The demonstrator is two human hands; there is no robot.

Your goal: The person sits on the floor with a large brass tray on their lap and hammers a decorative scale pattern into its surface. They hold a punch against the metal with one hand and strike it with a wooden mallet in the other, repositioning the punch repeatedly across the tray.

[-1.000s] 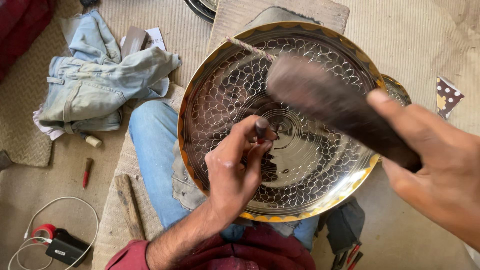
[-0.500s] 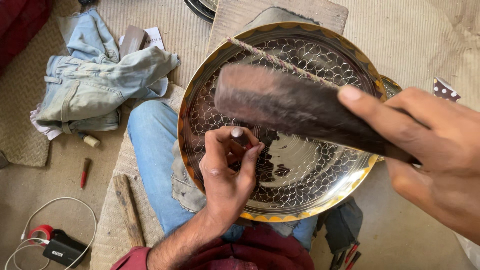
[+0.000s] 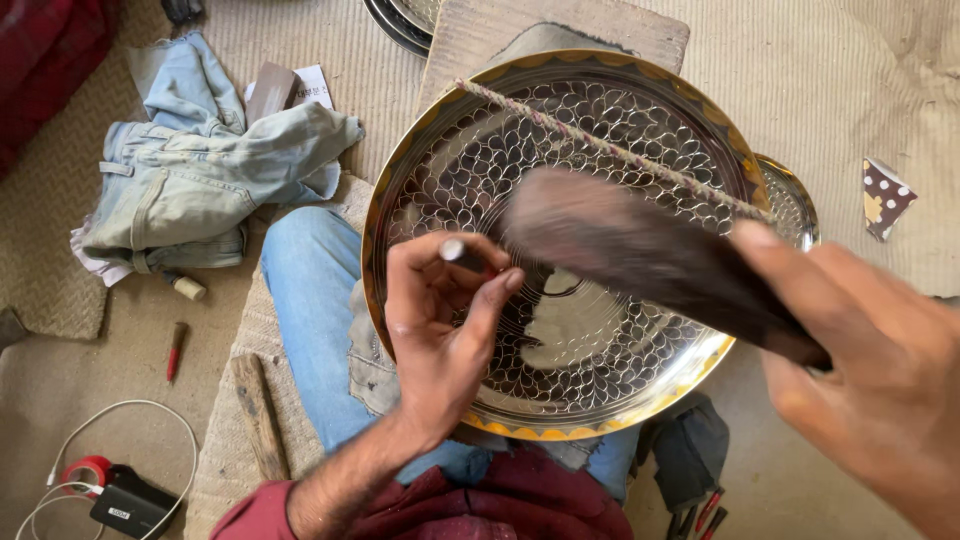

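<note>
— Head view: what is held by the hands?

— A small metal punch point(image 3: 455, 250) is pinched upright in the left hand point(image 3: 440, 335), fingers closed round it, at the centre of the frame. A dark, motion-blurred mallet point(image 3: 640, 255) is gripped in the right hand point(image 3: 880, 390) at the lower right, its head raised just above the punch.

— Where is the work placed?

— A round engraved brass tray point(image 3: 620, 130) is propped on the denim-clad knee point(image 3: 310, 300), filling the middle. A cord point(image 3: 600, 145) is stretched across its upper part. Crumpled jeans point(image 3: 200, 180) are seen at the upper left.
</note>
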